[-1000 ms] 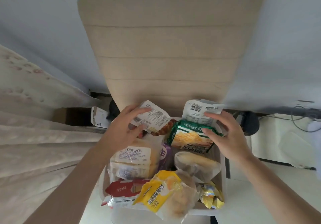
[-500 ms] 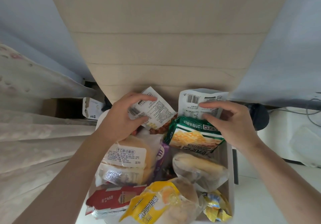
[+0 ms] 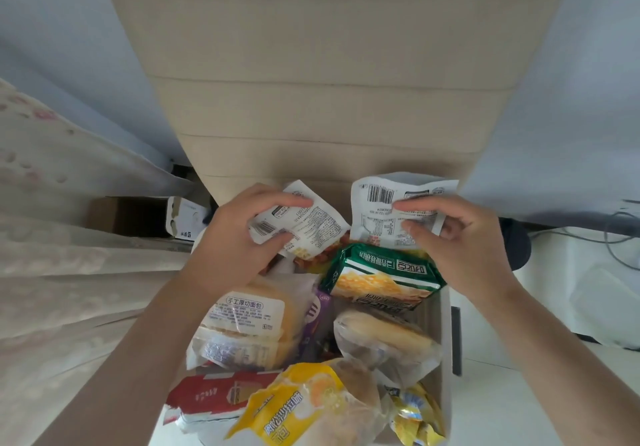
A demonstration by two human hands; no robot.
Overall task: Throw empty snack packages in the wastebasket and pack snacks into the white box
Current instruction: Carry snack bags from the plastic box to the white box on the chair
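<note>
Hemmed by beige chair back (image 3: 329, 82) at 12 o'clock and cardboard box (image 3: 131, 215) at 9: overfilled white box (image 3: 445, 341). At its far rim, left hand (image 3: 228, 251) fingers pinching white packet (image 3: 318, 227) slanting 10-to-4; right hand (image 3: 464, 248) fingers pinching barcode packet (image 3: 381, 198) pointing 12.

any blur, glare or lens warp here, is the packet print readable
Head view: soft even light, no harsh glare; wide-angle warp splays the beige panel outward; the barcode on the right hand's white packet is crisp, fine print on the left hand's tilted packet too soft to read.
</note>
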